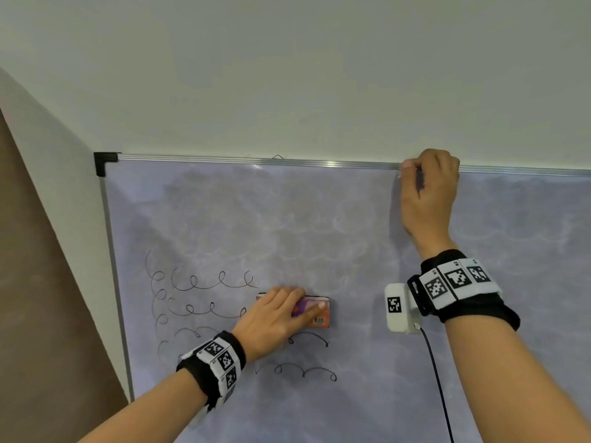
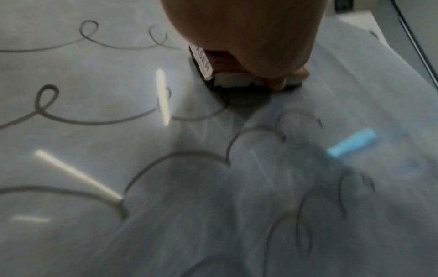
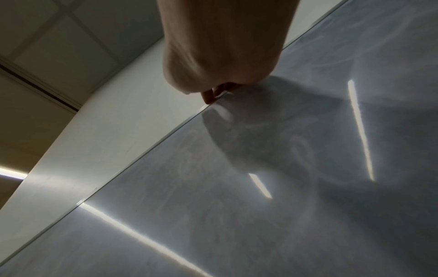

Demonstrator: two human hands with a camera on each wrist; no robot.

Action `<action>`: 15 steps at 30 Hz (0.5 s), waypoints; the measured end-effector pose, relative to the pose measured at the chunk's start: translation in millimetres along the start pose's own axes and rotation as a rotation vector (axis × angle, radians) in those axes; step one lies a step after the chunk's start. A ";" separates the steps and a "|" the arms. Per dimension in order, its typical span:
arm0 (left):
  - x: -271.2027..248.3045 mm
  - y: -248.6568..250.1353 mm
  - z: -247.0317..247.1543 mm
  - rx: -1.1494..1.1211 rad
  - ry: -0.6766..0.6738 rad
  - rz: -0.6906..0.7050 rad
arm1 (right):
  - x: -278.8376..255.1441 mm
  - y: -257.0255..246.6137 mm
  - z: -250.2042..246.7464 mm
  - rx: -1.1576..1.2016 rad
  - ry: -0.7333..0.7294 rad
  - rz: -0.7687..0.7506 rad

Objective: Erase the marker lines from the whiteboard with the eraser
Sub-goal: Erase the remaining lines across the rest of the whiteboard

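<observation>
Eraser (image 1: 315,310) is lying flat against the whiteboard (image 1: 351,394), sitting at the right-hand end of the looping marker lines (image 1: 204,282) and roughly level with their second row. It is looking like a light, small block with a printed paper wrap on its back and a soft dark pad on the face that is meeting the board, so it is probably giving a little under pressure and gliding easily on the glossy surface. The long edges seem the sensible place to hold it, with the palm over the back. The left hand (image 1: 275,318) is doing just that: fingers are lying across the back and curling round the block, pressing it to the board, and the left wrist view is showing a fingertip hooked over the pad's edge. Marker lines are remaining to the left of the eraser in several rows and below it in two more, while the board above and to the right of the eraser is showing only faint grey ghosting. The right hand (image 1: 427,187) is reaching well above and right of the eraser, its fingers curling over the board's top frame (image 1: 224,158), seemingly steadying it. No containers are appearing anywhere.
</observation>
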State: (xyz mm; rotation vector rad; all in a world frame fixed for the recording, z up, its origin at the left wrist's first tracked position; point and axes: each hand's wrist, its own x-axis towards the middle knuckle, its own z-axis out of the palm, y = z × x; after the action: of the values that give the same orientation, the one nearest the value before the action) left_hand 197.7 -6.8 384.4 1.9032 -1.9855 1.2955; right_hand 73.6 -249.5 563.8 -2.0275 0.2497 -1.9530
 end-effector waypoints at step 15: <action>24.3 29.7 9.5 0.007 -0.055 0.125 | 2.2 2.4 -2.4 -0.001 -0.019 0.002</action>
State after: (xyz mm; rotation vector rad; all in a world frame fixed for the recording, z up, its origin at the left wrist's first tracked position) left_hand 171.5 -35.7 378.4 1.8642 -2.1615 1.2943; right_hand 71.5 -252.7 565.1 -2.0443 0.2480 -1.9322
